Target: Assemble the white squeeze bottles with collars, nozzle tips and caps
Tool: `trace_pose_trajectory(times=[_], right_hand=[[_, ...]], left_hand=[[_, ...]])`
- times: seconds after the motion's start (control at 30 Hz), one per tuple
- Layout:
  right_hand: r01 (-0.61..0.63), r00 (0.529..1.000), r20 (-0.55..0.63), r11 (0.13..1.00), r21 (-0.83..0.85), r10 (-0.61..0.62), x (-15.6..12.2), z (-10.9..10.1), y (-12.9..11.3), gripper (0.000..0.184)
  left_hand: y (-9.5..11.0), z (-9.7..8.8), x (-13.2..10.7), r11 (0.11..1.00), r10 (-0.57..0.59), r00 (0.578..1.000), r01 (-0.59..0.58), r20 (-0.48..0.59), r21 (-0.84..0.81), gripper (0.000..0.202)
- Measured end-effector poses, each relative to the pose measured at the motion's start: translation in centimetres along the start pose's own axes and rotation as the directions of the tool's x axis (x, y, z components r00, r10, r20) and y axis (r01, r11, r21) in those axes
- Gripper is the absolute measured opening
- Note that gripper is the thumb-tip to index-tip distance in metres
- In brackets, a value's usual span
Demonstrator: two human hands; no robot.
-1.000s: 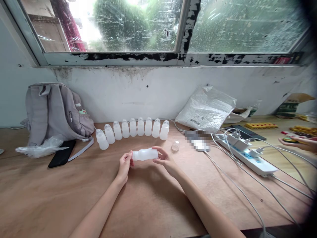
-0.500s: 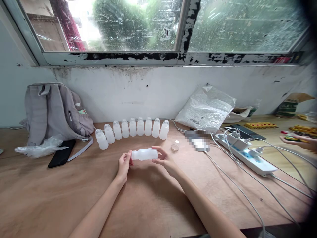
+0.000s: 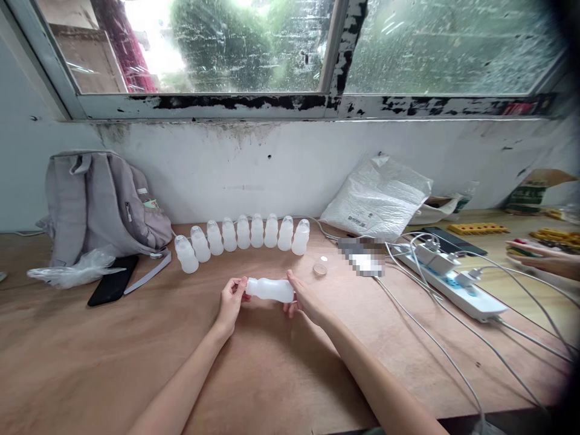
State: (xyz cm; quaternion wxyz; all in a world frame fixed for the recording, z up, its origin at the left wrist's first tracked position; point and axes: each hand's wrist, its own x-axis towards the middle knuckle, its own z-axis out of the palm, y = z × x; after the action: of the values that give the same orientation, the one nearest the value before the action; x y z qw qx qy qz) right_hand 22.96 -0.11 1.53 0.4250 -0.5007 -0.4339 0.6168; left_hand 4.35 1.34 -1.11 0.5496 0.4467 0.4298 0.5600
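Just before the bottle row, the right hand wraps the bottle base and the left hand pinches its neck; a firm, level grip seems best.

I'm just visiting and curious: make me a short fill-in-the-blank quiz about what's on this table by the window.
The left hand and right hand hold ____ white bottle between them.
Behind it, ____ more bottles stand in a row.
A loose cap lies on the table, to the ____ of the white bottle.
The phone beside the grey backpack is ____.
Missing words: one; nine; right; black.
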Motion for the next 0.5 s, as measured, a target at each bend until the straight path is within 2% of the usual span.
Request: trace_pose_trajectory(times=[0.1, 0.17, 0.3, 0.37, 0.5], right_hand=[[0.078, 0.993, 0.077, 0.993, 0.084, -0.085, -0.1, -0.1, -0.3, 0.029], [0.105, 0.991, 0.076, 0.988, 0.114, -0.114, 0.0, -0.4, -0.3, 0.028], [0.086, 0.992, 0.080, 0.986, 0.142, -0.098, 0.2, -0.8, -0.1, 0.029], [0.090, 0.990, 0.098, 0.986, 0.139, -0.104, 0.2, -0.8, -0.1, 0.028], [0.176, 0.977, 0.104, 0.978, 0.115, -0.188, -0.1, -0.6, -0.4, 0.030]], left_hand=[[0.0, 0.1, 0.0, 0.999, -0.024, 1.000, 0.025, 0.016, -0.024, 0.032], [0.3, 0.0, 0.1, 0.998, -0.040, 0.998, 0.043, 0.055, -0.043, 0.033], [1.0, -0.4, 0.2, 0.999, -0.043, 0.979, 0.048, 0.201, -0.021, 0.046], [1.1, -0.7, 0.3, 0.999, -0.032, 0.969, 0.027, 0.245, 0.024, 0.045], [1.0, -0.9, 0.4, 0.999, -0.002, 0.977, -0.006, 0.212, 0.033, 0.035]])
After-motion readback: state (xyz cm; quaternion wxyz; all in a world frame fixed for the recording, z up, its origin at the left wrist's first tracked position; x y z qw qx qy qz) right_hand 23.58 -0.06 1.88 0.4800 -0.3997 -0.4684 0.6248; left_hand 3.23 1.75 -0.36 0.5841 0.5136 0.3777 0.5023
